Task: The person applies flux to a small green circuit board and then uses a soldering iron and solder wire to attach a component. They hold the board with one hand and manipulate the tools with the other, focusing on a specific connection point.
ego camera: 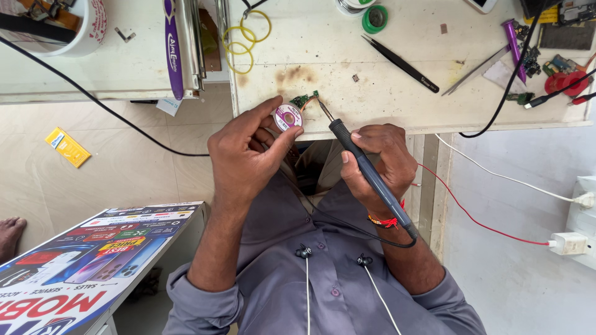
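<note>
The right hand [380,160], its grip closed on a soldering iron [366,167], angles the tip up-left toward the small circuit board [302,100] at the tabletop [397,93] edge, just beside the desoldering-wick spool [288,116] pinched in the left hand [245,155].

You wear a grey-violet button-up shirt [323,273] with small round buttons down the front and both long sleeves rolled up, the left sleeve [202,304] bunched above the elbow and the right sleeve [453,304] likewise. A red and orange thread band [386,221] circles your right wrist. Two black earbuds [303,251] hang on thin white cords against your chest. Both hands are bare, without gloves.
</note>
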